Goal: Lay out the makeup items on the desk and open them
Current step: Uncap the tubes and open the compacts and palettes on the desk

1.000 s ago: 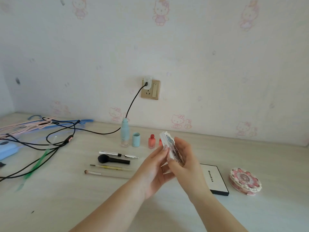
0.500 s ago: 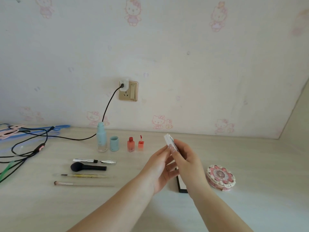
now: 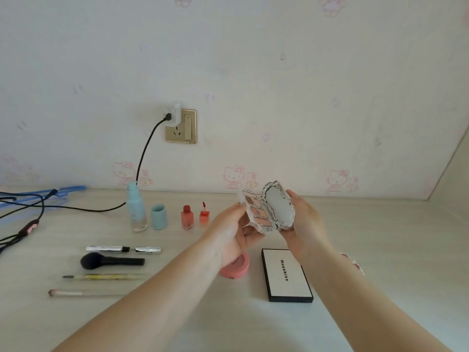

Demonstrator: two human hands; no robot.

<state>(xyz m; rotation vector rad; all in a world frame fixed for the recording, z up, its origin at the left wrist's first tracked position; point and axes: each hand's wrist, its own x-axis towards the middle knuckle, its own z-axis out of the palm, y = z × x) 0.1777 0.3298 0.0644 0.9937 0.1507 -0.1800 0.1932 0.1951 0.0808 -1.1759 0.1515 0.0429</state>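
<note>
We hold the eyeshadow compact (image 3: 266, 212) in the air above the desk (image 3: 380, 250), in front of the wall (image 3: 253, 72). The compact stands open. Our left hand (image 3: 232, 232) grasps the pan half, with the fingertips curled onto its left edge. Our right hand (image 3: 304, 219) grasps the mirror lid (image 3: 278, 208), with the fingers wrapped around its right rim. The coloured pans face us, and the mirror faces us beside them.

On the desk below the hands:
- A pink round case (image 3: 236, 268) lies partly hidden under the left wrist.
- A flat white palette with a black edge (image 3: 286, 275) lies closed, just beside the pink case to its right.

On the desk to the left:
- A pale blue bottle (image 3: 137, 212) stands upright with its cap (image 3: 158, 216) standing beside it.
- A red lip tint bottle (image 3: 187, 217) stands near its applicator cap (image 3: 204, 214), which stands with the wand pointing up.
- A silver mascara (image 3: 123, 249), pulled apart, lies above a black brush (image 3: 111, 260).
- A yellow-handled brush (image 3: 101, 276) and a pink-tipped brush (image 3: 83, 292) lie nearest to us.

A black cable (image 3: 144, 158) runs from the wall socket (image 3: 180, 127) down to the desk.
</note>
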